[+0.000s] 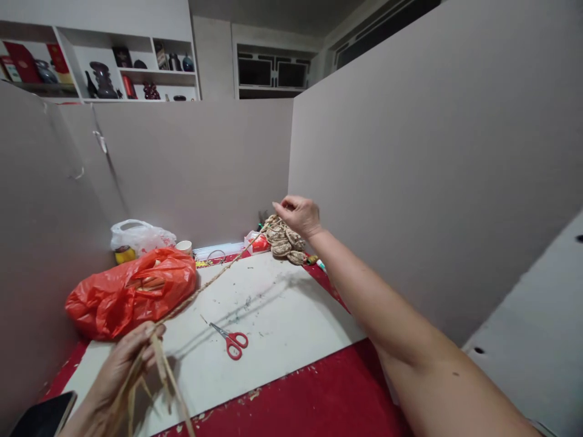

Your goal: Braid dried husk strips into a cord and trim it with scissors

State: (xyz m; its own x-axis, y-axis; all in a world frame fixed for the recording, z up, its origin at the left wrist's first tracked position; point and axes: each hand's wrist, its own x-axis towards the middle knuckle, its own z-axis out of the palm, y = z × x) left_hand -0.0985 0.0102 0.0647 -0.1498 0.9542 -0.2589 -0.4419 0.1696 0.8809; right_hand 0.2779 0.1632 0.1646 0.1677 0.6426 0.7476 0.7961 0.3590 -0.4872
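Note:
A long braided straw cord stretches taut above the white board from my left hand to my right. My left hand, low at the left, is closed around its near end, where loose flat straw strands hang from the fingers. My right hand reaches far out with its fingers pinched at the far end of the cord; the fingertips are partly hidden. Just below it lies a heap of coiled woven straw pieces. Red-handled scissors rest on the board beneath the cord, slightly spread.
A red plastic bag with straw inside sits at the left, before a white plastic bag and paper cup. A dark phone lies lower left. Grey partitions enclose the white board and red table surface.

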